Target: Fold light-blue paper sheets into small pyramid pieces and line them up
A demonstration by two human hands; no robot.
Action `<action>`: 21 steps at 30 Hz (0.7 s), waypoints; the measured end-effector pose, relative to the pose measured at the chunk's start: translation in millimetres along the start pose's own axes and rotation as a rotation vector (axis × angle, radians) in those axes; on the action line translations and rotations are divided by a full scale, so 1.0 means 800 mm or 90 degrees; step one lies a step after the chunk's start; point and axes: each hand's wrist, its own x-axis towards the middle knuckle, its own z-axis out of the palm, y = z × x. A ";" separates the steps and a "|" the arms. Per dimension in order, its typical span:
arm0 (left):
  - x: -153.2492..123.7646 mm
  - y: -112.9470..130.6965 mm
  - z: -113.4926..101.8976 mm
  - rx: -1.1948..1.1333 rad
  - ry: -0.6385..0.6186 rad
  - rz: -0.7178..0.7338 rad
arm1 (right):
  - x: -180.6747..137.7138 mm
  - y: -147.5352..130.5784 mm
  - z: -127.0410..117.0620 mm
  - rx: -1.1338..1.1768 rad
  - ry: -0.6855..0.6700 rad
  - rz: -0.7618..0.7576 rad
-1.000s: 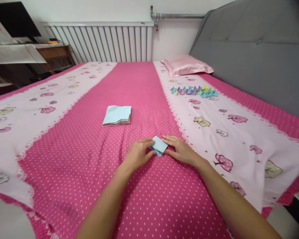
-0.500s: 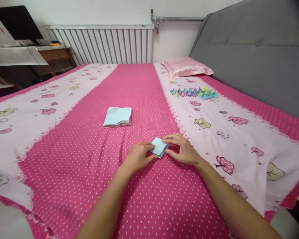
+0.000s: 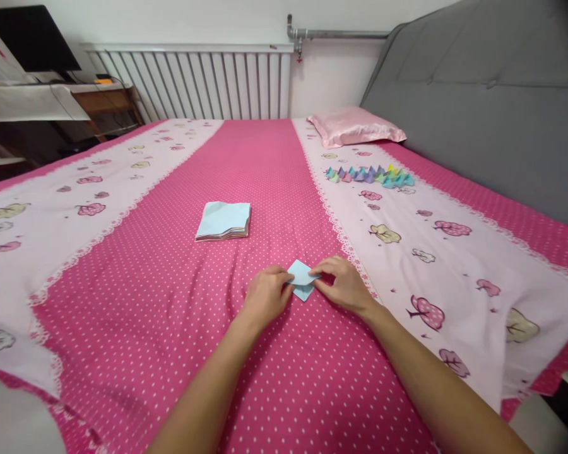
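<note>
A small light-blue folded paper (image 3: 303, 291) lies on the pink dotted bedspread (image 3: 307, 366), turned with one corner toward me. Its upper layer is lifted and bent up across the middle, so the lower layer with a centre crease shows beneath. My left hand (image 3: 268, 291) pinches the left corner between thumb and fingers. At the right corner, my right hand (image 3: 343, 284) pinches the same paper in like manner. A stack of square paper sheets (image 3: 224, 219), light blue on top, rests farther off to the left.
Several colourful folded paper pieces (image 3: 369, 175) stand in rows at the right, near a pink pillow (image 3: 355, 126). A grey headboard (image 3: 478, 94) bounds the right side. Beyond the bed are a white radiator (image 3: 194, 82) and a desk with a black monitor (image 3: 31, 39).
The paper's upper layer has been raised from its near corner and bent back, uncovering the lower layer. Both hands have closed from a loose hold to a pinch at the side corners.
</note>
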 end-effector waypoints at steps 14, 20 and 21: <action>0.003 0.003 0.019 0.140 0.155 -0.197 | 0.002 0.005 0.014 0.019 0.052 0.160; 0.007 0.010 0.025 0.122 0.160 -0.161 | 0.002 0.001 0.018 0.029 0.069 0.113; 0.008 0.011 0.027 0.110 0.152 -0.143 | 0.002 -0.001 0.020 0.025 0.072 0.100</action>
